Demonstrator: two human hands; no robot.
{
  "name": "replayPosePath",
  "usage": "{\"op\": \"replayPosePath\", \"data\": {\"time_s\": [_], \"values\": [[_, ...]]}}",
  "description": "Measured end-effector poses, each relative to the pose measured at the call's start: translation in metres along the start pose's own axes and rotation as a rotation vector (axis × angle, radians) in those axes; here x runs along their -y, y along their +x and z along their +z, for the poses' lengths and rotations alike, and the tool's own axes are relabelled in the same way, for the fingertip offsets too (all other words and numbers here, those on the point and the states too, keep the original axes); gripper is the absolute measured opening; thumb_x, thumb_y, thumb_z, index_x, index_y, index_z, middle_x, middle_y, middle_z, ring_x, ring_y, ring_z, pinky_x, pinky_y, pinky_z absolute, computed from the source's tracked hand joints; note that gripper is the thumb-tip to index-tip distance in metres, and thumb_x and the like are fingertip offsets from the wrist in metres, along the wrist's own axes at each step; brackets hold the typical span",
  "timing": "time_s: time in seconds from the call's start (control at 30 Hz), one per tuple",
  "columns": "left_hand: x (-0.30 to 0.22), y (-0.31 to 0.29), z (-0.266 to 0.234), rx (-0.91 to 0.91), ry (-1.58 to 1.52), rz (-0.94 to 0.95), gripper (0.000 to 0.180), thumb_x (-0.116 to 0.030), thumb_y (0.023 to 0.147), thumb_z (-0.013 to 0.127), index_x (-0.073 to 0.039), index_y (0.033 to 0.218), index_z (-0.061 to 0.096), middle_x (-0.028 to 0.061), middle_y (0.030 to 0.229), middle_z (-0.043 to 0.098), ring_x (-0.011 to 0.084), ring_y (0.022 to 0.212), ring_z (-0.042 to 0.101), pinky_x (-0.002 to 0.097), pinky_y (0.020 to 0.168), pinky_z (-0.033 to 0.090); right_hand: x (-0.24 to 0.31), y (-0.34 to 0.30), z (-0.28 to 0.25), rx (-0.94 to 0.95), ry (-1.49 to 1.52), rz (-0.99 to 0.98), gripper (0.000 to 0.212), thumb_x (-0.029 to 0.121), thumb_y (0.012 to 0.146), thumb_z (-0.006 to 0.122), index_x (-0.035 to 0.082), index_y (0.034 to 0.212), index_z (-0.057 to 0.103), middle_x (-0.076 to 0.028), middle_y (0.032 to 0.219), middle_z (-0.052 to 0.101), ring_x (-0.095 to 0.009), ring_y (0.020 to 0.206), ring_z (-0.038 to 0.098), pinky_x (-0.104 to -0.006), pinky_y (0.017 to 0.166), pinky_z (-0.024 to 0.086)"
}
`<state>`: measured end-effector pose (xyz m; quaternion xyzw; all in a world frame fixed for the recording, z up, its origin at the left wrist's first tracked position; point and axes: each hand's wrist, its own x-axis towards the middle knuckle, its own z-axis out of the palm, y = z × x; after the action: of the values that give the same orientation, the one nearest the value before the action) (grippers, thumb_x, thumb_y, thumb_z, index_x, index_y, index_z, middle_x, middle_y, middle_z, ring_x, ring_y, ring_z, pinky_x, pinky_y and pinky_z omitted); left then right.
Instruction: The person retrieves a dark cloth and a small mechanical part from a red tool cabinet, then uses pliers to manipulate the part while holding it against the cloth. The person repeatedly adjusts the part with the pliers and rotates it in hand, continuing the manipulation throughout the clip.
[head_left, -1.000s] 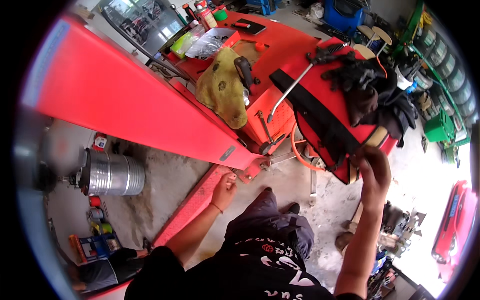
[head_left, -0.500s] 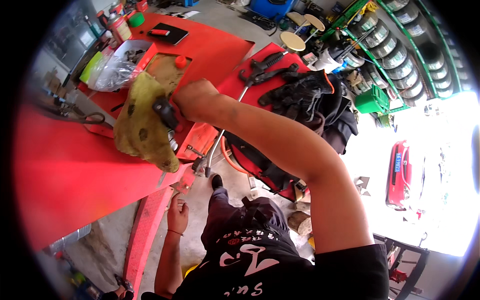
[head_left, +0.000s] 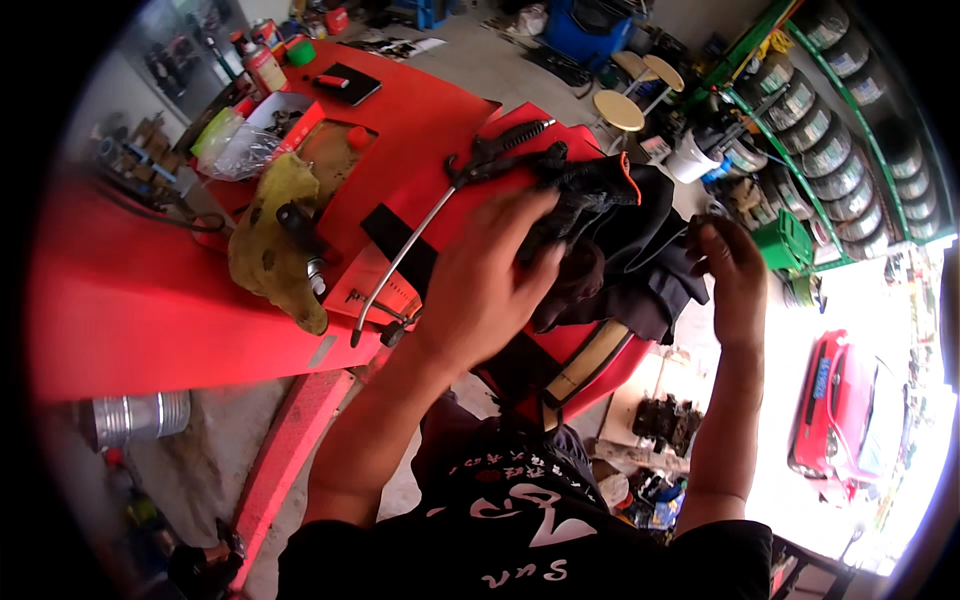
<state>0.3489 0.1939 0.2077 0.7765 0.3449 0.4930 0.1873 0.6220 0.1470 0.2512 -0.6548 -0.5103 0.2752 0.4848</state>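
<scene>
My left hand [head_left: 485, 280], slightly blurred, hovers at the near side of the dark work gloves [head_left: 590, 190], thumb and fingers apart and nothing seen between them. One glove has an orange-edged cuff. Beside them spreads a black cloth or garment [head_left: 650, 255] on a red surface. At its right edge is my right hand [head_left: 735, 265], raised, fingers curled inward; whatever is in them, if anything, cannot be made out. Left of the gloves lies a blow gun [head_left: 490, 155] with a long bent metal tube. A stained yellow cloth [head_left: 265, 250] lies further left with a black-handled tool [head_left: 300, 228] on it.
The red bench [head_left: 420, 95] carries a white bin [head_left: 285, 105] of small parts, a spray can [head_left: 262, 68] and a black pad [head_left: 350, 88]. Tyre racks [head_left: 800, 120], stools [head_left: 618, 110] and a green bin [head_left: 785, 240] stand right. A red car [head_left: 830, 400] is outside.
My right hand has left the black-handled tool and swung right, past the black cloth. My left hand has come up from low beside the red ramp to the gloves. The view has shifted.
</scene>
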Motion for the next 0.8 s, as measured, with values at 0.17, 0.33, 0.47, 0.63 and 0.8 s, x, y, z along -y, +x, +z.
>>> {"op": "replayPosePath", "data": {"time_s": [0.17, 0.33, 0.47, 0.63, 0.8], "values": [[0.062, 0.045, 0.062, 0.329, 0.315, -0.328, 0.033, -0.010, 0.083, 0.062, -0.004, 0.114, 0.066, 0.0223, 0.103, 0.069, 0.0397, 0.099, 0.065, 0.0459, 0.087, 0.052, -0.055, -0.031, -0.047, 0.195, 0.178, -0.030, 0.035, 0.027, 0.097, 0.068, -0.004, 0.114, 0.065, -0.005, 0.092, 0.067, -0.011, 0.080, 0.058, -0.0257, 0.071, 0.047], [0.047, 0.070, 0.043, 0.235, 0.395, -0.381, 0.033, -0.018, 0.083, 0.065, -0.006, 0.114, 0.067, 0.0206, 0.104, 0.070, 0.0382, 0.100, 0.066, 0.0443, 0.088, 0.052, -0.103, -0.036, -0.114, 0.049, 0.313, 0.069, 0.031, 0.026, 0.098, 0.066, -0.003, 0.110, 0.066, -0.007, 0.090, 0.067, -0.013, 0.078, 0.060, -0.0275, 0.067, 0.048], [0.029, 0.049, 0.074, 0.574, 0.620, -0.239, 0.042, -0.024, 0.084, 0.068, -0.001, 0.120, 0.065, 0.0201, 0.107, 0.069, 0.0372, 0.105, 0.065, 0.0415, 0.092, 0.051, -0.125, -0.029, -0.126, 0.050, 0.441, 0.109, 0.030, 0.025, 0.099, 0.065, -0.002, 0.111, 0.065, -0.006, 0.089, 0.066, -0.012, 0.076, 0.058, -0.0273, 0.066, 0.047], [0.030, 0.078, 0.046, 0.236, 0.527, -0.413, 0.029, -0.015, 0.084, 0.062, -0.004, 0.110, 0.068, 0.0198, 0.097, 0.070, 0.0389, 0.096, 0.066, 0.0439, 0.089, 0.052, -0.118, -0.026, -0.125, 0.116, 0.482, -0.010, 0.028, 0.023, 0.099, 0.064, -0.002, 0.111, 0.064, -0.006, 0.087, 0.065, -0.012, 0.074, 0.057, -0.0268, 0.066, 0.046], [0.030, 0.084, 0.008, 0.117, 0.976, -0.228, 0.032, -0.021, 0.088, 0.063, -0.012, 0.119, 0.064, 0.0157, 0.113, 0.065, 0.0383, 0.101, 0.065, 0.0468, 0.087, 0.052, -0.110, -0.024, -0.116, 0.161, 0.540, -0.007, 0.032, 0.024, 0.098, 0.066, -0.004, 0.114, 0.063, -0.005, 0.087, 0.065, -0.012, 0.075, 0.058, -0.0260, 0.068, 0.047]]}}
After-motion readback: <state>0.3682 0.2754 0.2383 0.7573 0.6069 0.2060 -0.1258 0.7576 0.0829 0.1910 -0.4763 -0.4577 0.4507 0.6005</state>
